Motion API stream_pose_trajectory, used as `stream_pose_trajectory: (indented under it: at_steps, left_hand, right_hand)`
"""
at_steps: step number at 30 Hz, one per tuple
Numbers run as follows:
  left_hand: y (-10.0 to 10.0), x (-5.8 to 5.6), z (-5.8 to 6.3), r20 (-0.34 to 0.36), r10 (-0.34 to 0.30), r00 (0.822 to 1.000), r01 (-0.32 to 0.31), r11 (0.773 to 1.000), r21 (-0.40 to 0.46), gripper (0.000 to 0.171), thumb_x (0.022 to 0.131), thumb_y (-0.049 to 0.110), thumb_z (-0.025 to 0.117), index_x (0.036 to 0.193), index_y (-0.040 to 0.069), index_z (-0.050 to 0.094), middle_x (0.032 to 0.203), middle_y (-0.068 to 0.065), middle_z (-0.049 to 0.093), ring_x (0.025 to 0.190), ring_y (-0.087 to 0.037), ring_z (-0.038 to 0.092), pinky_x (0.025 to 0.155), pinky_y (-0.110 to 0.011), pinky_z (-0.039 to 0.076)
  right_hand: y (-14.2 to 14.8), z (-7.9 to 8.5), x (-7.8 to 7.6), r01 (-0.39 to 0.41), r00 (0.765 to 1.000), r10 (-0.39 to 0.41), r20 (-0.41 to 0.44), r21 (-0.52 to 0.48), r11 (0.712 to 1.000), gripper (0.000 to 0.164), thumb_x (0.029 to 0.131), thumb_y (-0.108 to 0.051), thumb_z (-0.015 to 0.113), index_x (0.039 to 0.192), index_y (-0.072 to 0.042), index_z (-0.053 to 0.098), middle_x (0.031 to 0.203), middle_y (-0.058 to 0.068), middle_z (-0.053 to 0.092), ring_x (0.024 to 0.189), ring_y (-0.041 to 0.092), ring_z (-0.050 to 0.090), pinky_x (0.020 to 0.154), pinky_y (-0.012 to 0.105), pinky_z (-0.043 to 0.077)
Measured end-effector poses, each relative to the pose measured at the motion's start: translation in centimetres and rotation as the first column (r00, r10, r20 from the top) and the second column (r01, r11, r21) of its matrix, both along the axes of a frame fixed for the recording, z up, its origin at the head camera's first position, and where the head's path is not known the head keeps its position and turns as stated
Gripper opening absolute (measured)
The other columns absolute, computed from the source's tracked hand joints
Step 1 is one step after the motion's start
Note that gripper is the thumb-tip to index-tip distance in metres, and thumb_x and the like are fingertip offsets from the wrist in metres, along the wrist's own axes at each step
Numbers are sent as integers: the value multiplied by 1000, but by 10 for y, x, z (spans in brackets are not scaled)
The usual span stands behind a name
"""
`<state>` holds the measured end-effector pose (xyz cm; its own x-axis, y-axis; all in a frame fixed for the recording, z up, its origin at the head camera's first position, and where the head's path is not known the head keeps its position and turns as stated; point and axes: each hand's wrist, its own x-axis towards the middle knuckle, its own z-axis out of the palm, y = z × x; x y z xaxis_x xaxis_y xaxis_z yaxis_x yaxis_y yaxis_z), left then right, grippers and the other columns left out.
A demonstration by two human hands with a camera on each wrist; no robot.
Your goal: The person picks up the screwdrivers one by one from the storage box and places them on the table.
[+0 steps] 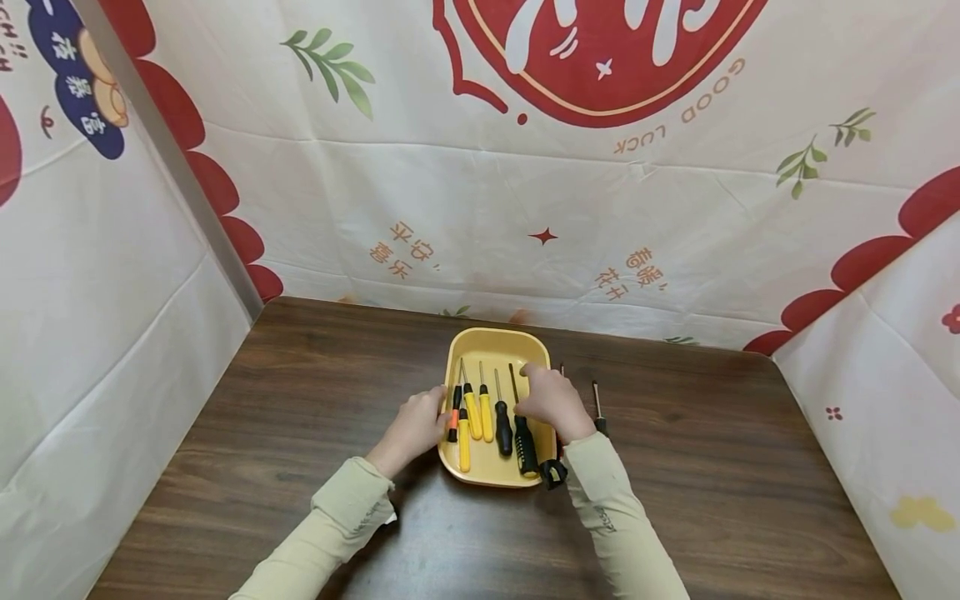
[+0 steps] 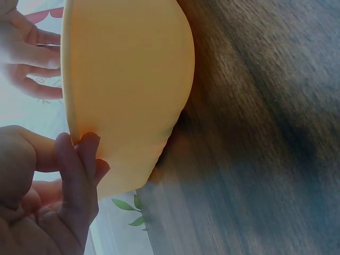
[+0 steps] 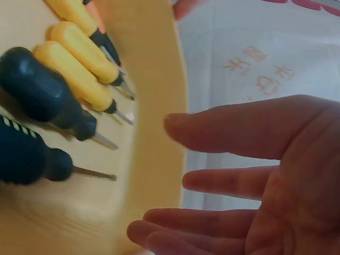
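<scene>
A yellow tray holds several screwdrivers. Three have yellow handles, one a plain black handle, one a black handle with yellow marks; a small orange-and-black one lies by the left wall. My left hand pinches the tray's left rim, its curled fingers against the outer wall in the left wrist view. At the right rim is my right hand; its thumb and fingers look fairly straight in the right wrist view, and contact with the rim is unclear.
A dark-handled screwdriver lies on the brown wooden table right of the tray, partly behind my right arm. A round black object sits beside the tray's lower right corner. Printed cloth hangs behind the table.
</scene>
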<state>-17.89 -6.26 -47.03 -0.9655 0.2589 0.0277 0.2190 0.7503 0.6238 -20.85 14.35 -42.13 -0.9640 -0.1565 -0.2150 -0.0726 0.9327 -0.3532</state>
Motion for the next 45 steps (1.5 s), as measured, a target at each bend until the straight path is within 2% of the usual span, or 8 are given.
stream_pose_trajectory:
  at_steps: [3,8,12,19,24,28,37,45]
  left_hand:
    - [0,0,0,5,1,1000,-1,1000,-3,39,84,7,61,119,-6,51,100,-21,62,85,-26,60,71,-39,50]
    - [1,0,-1,6,5,1000,-5,1000,-1,40,83,6,61,120,-6,51,100,-21,62,86,-27,60,72,-40,50]
    - [1,0,-1,-1,3,1000,-3,1000,-5,41,83,6,61,120,-6,51,101,-22,62,87,-28,60,73,-40,50]
    - [0,0,-2,1,2,1000,-2,1000,-4,42,83,7,61,121,-6,50,102,-22,62,88,-28,60,73,-40,50]
    - [0,0,-2,8,1,1000,-1,1000,-5,42,83,7,61,121,-6,50,103,-22,61,89,-28,59,74,-40,50]
    - [0,-1,-4,14,2,1000,-2,1000,-6,42,83,7,61,122,-6,50,104,-22,61,88,-27,59,73,-39,50]
    - [-1,-1,-2,16,-3,1000,3,1000,5,42,83,5,61,122,-7,50,103,-22,61,85,-26,59,70,-38,50]
    - [0,-1,-1,27,4,1000,-4,1000,6,41,84,6,60,122,-6,50,104,-21,61,83,-24,59,68,-36,50]
  right_hand:
    - [-5,-6,-1,-19,1000,19,5,31,999,50,67,-10,68,116,-1,56,91,14,62,63,22,46,52,31,35]
    - [-11,-13,0,-38,999,39,-8,68,997,20,62,-4,64,79,-6,55,66,6,47,59,21,40,49,31,31]
    - [-14,-17,0,-62,998,62,4,95,993,16,62,-1,62,67,-8,49,61,3,39,57,20,36,48,30,27]
    - [-16,-22,-5,-70,995,60,84,126,990,11,66,-1,59,71,-7,52,66,4,42,58,20,36,49,30,27]
    - [-17,-26,-9,-77,991,60,121,145,986,11,65,0,59,69,-7,52,66,6,44,57,20,39,48,30,29]
    - [-18,-28,-12,-93,984,63,167,179,979,13,65,2,59,73,-6,53,68,8,47,56,21,39,46,30,28]
    - [-23,-33,-22,-155,925,61,376,225,962,17,71,-5,70,83,-8,58,76,6,52,63,20,42,54,32,34]
    - [-25,-41,-28,-180,911,64,408,253,951,29,71,-8,75,96,-7,61,90,7,57,77,20,52,66,33,48]
